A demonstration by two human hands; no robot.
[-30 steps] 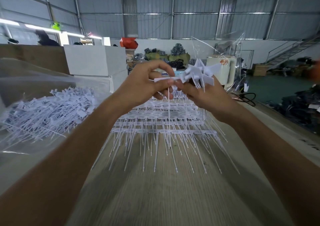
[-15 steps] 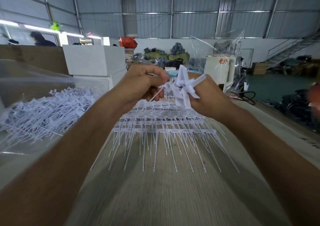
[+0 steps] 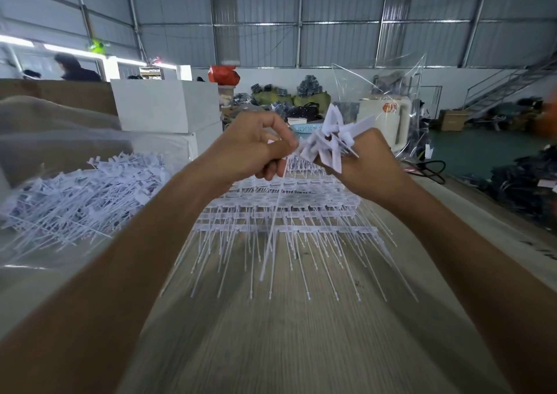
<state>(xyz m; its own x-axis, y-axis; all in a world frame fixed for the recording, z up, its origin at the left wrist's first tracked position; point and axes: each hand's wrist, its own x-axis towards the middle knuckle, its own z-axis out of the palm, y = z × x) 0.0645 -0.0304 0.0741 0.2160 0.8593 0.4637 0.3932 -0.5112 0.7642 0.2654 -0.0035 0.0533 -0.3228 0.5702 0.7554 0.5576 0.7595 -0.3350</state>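
Both hands are raised above the wooden table (image 3: 301, 339). My right hand (image 3: 370, 164) grips a bundle of white plastic seal ties (image 3: 330, 140) by their flat tag heads, which fan out above the fist. My left hand (image 3: 253, 146) is curled and pinches one thin tie strap (image 3: 272, 227) that hangs down from the bundle toward the table. Beneath the hands lie rows of joined white tie strips (image 3: 286, 215), tails pointing toward me.
A heap of loose white ties in a clear plastic bag (image 3: 81, 194) lies at the left. White boxes (image 3: 165, 107) stand behind it. A cream appliance (image 3: 388, 119) and a clear bag stand at the far right. A person (image 3: 75, 69) is far back left.
The left hand has closed tighter and drawn one strap down out of the bundle. The right hand has turned the bundle, so its tag heads point up and to the right.
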